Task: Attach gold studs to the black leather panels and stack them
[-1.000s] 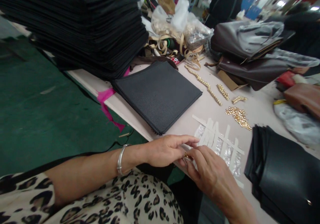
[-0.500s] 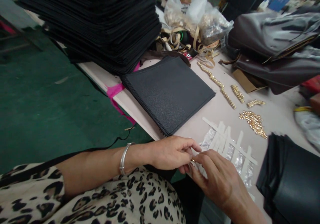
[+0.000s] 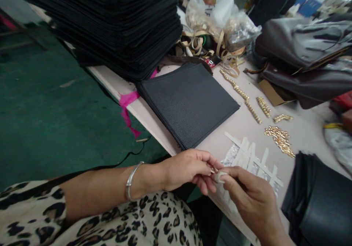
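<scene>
A small gold-coloured piece is sitting at the meeting point of both hands, above the near edge of the table. The left hand is pinching it between thumb and forefinger, its lower fingers curling loosely underneath, probably for support. From four o'clock the right hand is pressing thumb and forefinger together on a pale piece; whether that is tape or a fingertip cover, blur is hiding. The fingertips are almost touching, seemingly so that one hand is steadying while the other is working.

At two o'clock, pale flat strips are crossing each other over crinkly clear film, perhaps lying so close for easy reach. Farther along that line, loose gold pieces are spreading in a shiny heap, while a long knobbly gold row is snaking between twelve and one.

Between eleven and twelve, grained black sheets are lying squarely stacked, and a tall black stack is rising beyond at eleven. Smooth black pieces are fanning out at three, and dark brown bags, partly in plastic, are slumping at one
</scene>
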Demonstrator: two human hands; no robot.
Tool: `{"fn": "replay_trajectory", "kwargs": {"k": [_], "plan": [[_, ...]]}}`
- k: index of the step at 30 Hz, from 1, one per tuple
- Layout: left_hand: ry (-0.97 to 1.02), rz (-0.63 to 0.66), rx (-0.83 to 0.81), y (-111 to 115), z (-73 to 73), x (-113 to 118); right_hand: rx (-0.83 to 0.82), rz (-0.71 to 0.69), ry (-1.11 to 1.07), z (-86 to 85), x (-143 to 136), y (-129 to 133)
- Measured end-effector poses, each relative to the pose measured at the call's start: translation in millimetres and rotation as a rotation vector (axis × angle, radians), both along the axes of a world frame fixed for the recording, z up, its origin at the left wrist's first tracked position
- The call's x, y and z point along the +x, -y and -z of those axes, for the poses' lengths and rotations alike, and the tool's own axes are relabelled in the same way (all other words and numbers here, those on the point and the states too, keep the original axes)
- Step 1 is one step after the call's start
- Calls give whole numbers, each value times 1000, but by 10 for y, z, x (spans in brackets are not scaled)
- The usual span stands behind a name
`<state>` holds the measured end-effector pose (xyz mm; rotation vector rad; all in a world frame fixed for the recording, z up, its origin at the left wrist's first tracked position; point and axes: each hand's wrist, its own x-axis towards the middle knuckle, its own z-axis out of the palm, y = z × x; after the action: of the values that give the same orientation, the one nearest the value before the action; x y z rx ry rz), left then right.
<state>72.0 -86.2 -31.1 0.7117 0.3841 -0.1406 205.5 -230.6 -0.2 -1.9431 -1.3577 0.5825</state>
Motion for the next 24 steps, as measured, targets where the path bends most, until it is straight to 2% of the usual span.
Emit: {"fn": "replay_trajectory", "kwargs": {"k": [3,5,7,9,11,15,17,21,24], "plan": [[-4,-76,-75,7,-5,-84,-102,231,-376,78,86,-42],[-2,-58,-55,-35,-23,-192,-117,280,-532,136,140,-120],[-41,-56,35,-122,-45,-336,-121,278,-592,173,170,-249],[-111,-113,171,-243,-64,-497,-133,254,-599,183,172,-421],[-164,-229,276,-374,-70,-643,-140,228,-577,172,160,-613],[-239,-510,340,-582,-40,-810,-101,227,-499,121,157,-982],[-258,-599,361,-641,-18,-834,-96,227,-507,91,183,-1146],[-239,-676,408,-689,26,-842,-45,251,-555,76,292,-1472],[-233,-692,388,-687,69,-859,-10,266,-307,137,397,-1720]]}}
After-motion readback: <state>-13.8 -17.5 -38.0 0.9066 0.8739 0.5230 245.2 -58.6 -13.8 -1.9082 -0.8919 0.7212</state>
